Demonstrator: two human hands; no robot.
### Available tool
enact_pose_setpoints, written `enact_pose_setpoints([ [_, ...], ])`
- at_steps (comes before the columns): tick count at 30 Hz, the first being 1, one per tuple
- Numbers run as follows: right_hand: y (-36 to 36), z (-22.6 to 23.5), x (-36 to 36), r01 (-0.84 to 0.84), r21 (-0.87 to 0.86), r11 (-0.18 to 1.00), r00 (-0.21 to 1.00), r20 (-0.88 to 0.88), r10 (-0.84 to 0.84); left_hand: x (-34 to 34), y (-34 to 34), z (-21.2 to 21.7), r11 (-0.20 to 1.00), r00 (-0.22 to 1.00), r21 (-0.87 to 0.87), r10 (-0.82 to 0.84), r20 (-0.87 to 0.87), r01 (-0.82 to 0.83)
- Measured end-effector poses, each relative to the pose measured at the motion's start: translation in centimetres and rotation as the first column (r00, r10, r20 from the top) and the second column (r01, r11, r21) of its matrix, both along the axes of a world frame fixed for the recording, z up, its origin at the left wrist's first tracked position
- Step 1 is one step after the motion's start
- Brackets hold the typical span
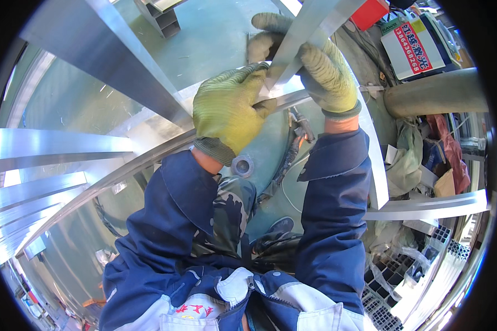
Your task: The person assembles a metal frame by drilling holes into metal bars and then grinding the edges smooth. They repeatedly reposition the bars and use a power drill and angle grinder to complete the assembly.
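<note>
A silvery metal bar [303, 38] rises from a long metal rail [154, 129] in front of me. My right hand [331, 77], in a yellow-green knit glove with greyish fingertips, wraps around the bar near its foot. Some of its fingers reach behind the bar, partly hidden by it. To the left of that foot, my left hand [229, 110], gloved alike, is closed on the rail with thumb and fingers bent over its edge. The joint between bar and rail lies between my hands.
More metal bars [105, 60] stand along the rail at left. At upper right is a white and dark box-shaped machine [414, 49] by a thick pipe [436, 94]. Cloths [406, 160] and black grids [386, 281] lie at right. A dark hose [281, 171] runs across the green floor.
</note>
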State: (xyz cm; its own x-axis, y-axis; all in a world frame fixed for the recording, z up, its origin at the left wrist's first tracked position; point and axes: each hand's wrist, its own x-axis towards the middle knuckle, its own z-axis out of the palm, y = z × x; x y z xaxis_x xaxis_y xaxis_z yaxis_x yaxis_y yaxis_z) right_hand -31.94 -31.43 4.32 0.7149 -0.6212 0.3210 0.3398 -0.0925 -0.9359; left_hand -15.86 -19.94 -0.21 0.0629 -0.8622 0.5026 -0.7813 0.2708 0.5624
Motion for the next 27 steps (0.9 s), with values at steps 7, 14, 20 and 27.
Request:
enact_pose_setpoints([
  [7, 2.3, 0.0, 0.6, 0.171, 0.03, 0.985, 0.985, -0.029, -0.17, 0.1, 0.0, 0.7, 0.996, 0.997, 0.09, -0.006, 0.076, 0.0],
  [14, 2.8, -0.6, 0.7, 0.227, 0.047, 0.973, 0.974, -0.03, -0.225, 0.2, 0.0, 0.7, 0.99, 0.998, 0.134, -0.056, 0.031, 0.051],
  [20, 2.2, -2.4, 0.4, 0.183, 0.095, 0.979, 0.977, 0.093, -0.192, 0.5, -0.1, 0.8, 0.991, 0.997, 0.106, -0.078, 0.01, 0.076],
  [27, 1.3, -2.8, -0.5, 0.292, 0.326, 0.899, 0.878, 0.28, -0.387, 0.7, -0.2, 0.8, 0.99, 0.99, 0.006, -0.143, -0.005, 0.143],
])
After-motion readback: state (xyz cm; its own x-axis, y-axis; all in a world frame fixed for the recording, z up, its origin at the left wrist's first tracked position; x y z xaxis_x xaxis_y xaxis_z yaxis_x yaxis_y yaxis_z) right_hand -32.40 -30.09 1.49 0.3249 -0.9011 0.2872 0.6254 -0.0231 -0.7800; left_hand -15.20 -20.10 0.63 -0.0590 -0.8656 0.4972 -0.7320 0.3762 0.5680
